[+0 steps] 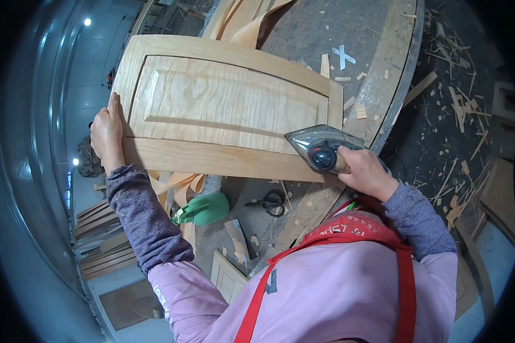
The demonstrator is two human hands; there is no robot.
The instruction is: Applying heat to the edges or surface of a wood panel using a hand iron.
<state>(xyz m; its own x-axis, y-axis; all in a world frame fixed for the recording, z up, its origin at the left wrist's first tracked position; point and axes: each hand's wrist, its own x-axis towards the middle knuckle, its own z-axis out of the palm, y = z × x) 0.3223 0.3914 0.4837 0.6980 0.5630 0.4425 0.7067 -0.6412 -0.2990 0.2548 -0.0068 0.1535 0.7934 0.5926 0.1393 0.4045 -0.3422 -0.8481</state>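
A pale wooden cabinet door (pixel 212 97) with a raised centre panel lies in front of me, tilted across the workbench. My left hand (pixel 107 134) grips its left end, with the fingers along the edge and partly hidden behind it. In my right hand (pixel 369 171) is a clothes iron (pixel 315 137) with a shiny metal soleplate, a dark round knob and a wooden handle. The iron overlaps the door's near right corner, its pointed tip toward the centre panel. Whether the metal touches the wood I cannot tell.
A green spray bottle (pixel 207 209) and black-handled scissors (pixel 272 202) lie on the near side of the door. Veneer strips (pixel 246 26) curl behind it. Small wood chips and a white cross-shaped piece (pixel 343 56) lie on the bench (pixel 303 34). Offcuts litter the floor at right.
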